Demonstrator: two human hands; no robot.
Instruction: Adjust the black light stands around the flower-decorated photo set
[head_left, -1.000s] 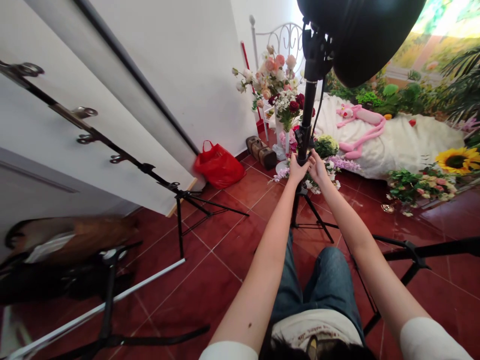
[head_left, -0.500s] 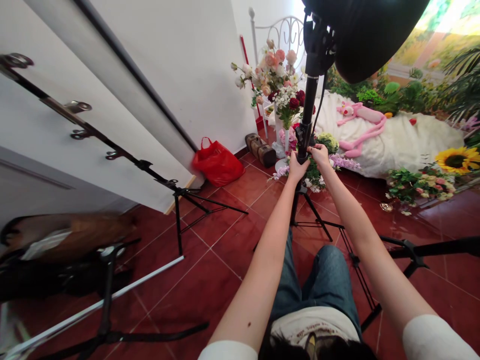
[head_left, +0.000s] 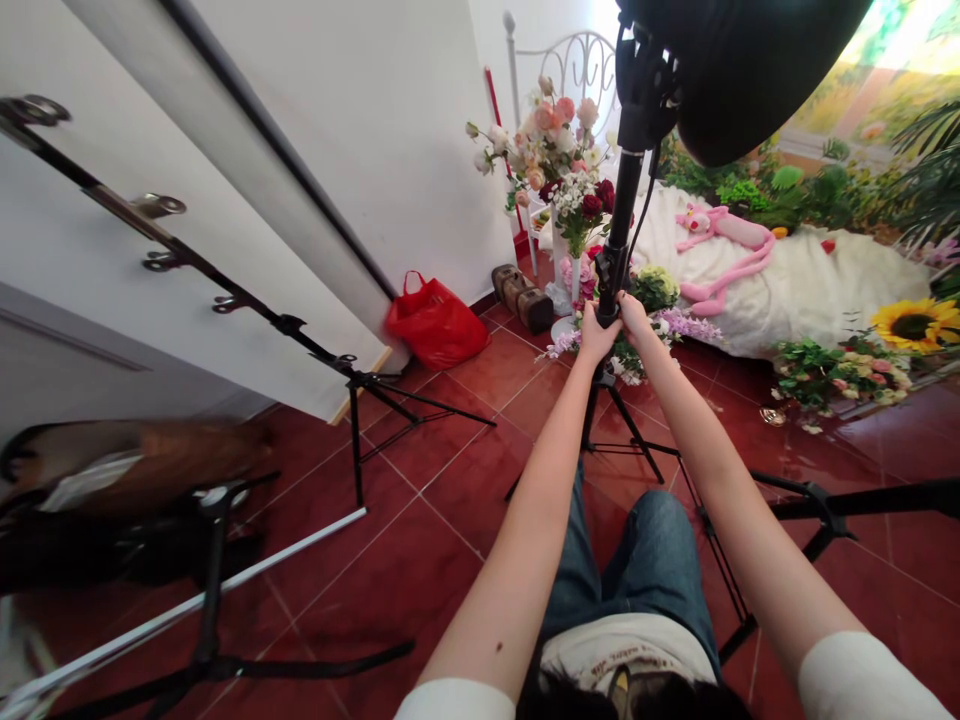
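Note:
A black light stand (head_left: 621, 225) rises in front of me on tripod legs (head_left: 626, 430), carrying a large black softbox (head_left: 742, 70) at the top. My left hand (head_left: 596, 338) is wrapped around the stand's pole just under its clamp joint. Beside it, my right hand (head_left: 632, 312) grips the same pole at the clamp. Both arms reach straight forward over my knees in blue jeans (head_left: 652, 570).
A white backdrop roll (head_left: 247, 160) on a second stand (head_left: 358, 430) leans at left. A red bag (head_left: 435, 322), flower arrangements (head_left: 555, 160), a white sheet with a pink plush toy (head_left: 724, 250) and a sunflower (head_left: 915, 322) lie ahead. More stand legs (head_left: 825, 505) spread over the red tile floor.
My right hand rose to the clamp half a second ago and has settled slightly lower on the pole. The view has shifted a little; the stand stays in place.

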